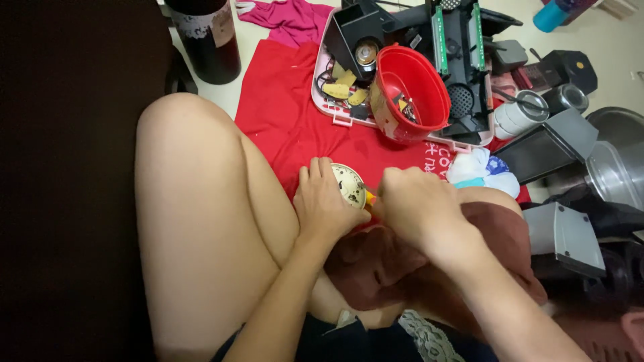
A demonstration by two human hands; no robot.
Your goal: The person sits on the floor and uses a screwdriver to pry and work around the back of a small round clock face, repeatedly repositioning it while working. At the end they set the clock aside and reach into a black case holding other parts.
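**Both hands closed around a small round metal part, held over your lap**

Your left hand (pixel 324 204) is wrapped around a small round metal part (pixel 349 184), pale and speckled on its face, with your fingers (pixel 315 175) curled over its left edge so that only the right half of the disc shows. The part sits just above your lap, at the near edge of the red cloth (pixel 295 121) spread on the floor.

Your right hand (pixel 416 204) is closed too, knuckles up, pressed in against the right side of the part. A bit of yellow and orange (pixel 369 198) peeks out between your two hands; it is too hidden to tell what it is. Your right forearm lies across a brown cloth (pixel 396 261) bunched on your thigh.

Beyond your hands, a pink tray (pixel 322 100) lies on the red cloth, holding a red plastic bowl (pixel 410 94) tilted toward you with small bits inside, flat tan pieces (pixel 342 84) and black plastic housings (pixel 456 53). A dark bottle (pixel 208 40) stands at the top left. Grey metal parts (pixel 570 234) lie to your right, and a white and blue crumpled cloth (pixel 483 171) rests just past your right hand.
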